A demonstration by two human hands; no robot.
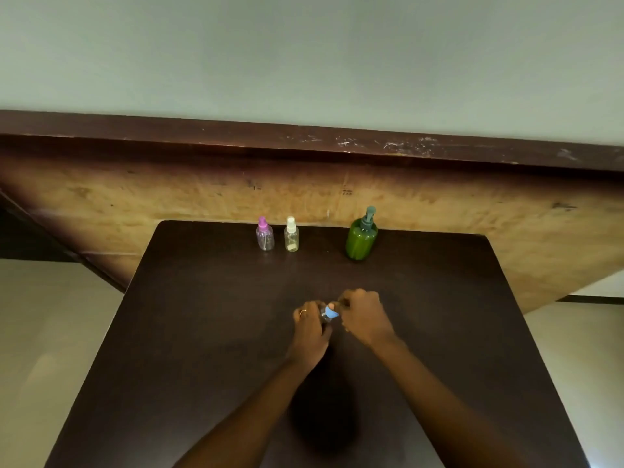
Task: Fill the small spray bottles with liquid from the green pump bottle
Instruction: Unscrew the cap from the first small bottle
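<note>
Both hands (337, 319) gripping blue-capped bottle (329, 313); green pump bottle (361, 239) behind

The left forearm (256, 400) and right forearm (449, 393) are bare, uncovered from the bottom edge of the view up to the wrists. The left grip (310, 327) wears one thin, gold-coloured ring (303, 311) that catches a small glint; which finger carries it cannot be told. The right grip (363, 315) shows only bare fingers and knuckles.
</note>
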